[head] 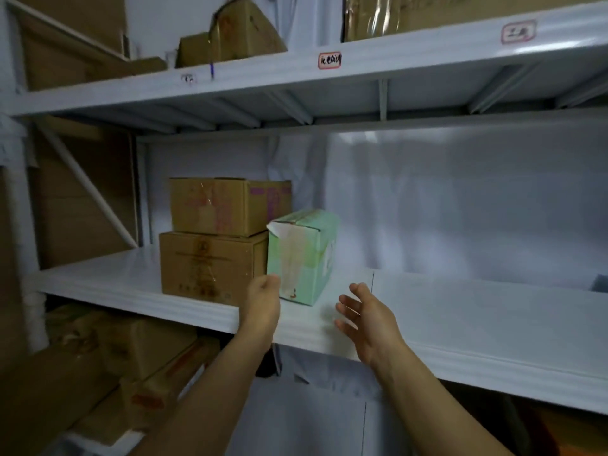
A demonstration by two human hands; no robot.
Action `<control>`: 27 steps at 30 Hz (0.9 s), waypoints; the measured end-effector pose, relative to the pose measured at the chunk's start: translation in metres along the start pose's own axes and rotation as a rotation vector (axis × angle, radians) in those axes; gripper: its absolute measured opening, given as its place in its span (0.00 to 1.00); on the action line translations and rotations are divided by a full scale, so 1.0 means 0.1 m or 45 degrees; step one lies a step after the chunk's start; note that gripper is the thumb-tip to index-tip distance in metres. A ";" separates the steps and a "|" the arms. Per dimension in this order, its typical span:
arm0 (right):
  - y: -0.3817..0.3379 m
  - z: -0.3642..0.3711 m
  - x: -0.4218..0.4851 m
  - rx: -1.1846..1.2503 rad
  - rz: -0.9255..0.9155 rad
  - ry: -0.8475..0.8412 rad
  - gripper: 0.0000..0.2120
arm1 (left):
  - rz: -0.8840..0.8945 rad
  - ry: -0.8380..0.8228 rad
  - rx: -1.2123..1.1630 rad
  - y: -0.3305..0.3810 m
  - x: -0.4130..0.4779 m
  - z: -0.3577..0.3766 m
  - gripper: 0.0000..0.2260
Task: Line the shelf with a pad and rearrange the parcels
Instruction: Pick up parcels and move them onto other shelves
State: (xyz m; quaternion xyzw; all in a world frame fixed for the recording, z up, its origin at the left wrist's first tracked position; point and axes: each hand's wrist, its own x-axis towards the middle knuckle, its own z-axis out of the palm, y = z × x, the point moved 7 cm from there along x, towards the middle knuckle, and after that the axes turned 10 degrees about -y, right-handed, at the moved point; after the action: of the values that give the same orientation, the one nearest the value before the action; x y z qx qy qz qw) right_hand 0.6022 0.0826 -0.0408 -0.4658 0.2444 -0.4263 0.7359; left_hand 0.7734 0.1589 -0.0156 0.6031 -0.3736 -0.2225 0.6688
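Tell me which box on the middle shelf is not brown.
The green box, standing to the right of the two stacked brown boxes.

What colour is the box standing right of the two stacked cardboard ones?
The green box is pale mint with a whitish patch; head view.

Matt brown cardboard parcels [214,238], glossy green box [302,258], smooth white shelf [460,311].

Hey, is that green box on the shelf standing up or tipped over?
Standing up: the green box rests on its bottom face on the shelf, taller than wide, top flaps uppermost.
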 end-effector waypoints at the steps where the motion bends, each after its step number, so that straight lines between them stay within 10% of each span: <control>1: -0.05 0.02 0.10 -0.024 -0.002 0.002 0.18 | 0.059 0.021 0.057 0.15 0.12 0.03 0.09; 18: -0.52 0.43 1.34 -0.384 -0.025 -0.173 0.15 | 0.111 0.204 0.550 0.50 1.41 0.39 0.18; 27: -0.93 -0.12 0.89 -0.734 0.025 0.074 0.44 | 0.497 -0.086 0.011 0.74 0.71 0.69 0.11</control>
State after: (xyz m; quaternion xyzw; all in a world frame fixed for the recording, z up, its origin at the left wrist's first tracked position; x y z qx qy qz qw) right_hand 0.6014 -0.0181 0.0405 -0.6408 0.3811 -0.3453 0.5701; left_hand 0.7530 0.0744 0.0725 0.5143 -0.5064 -0.1071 0.6838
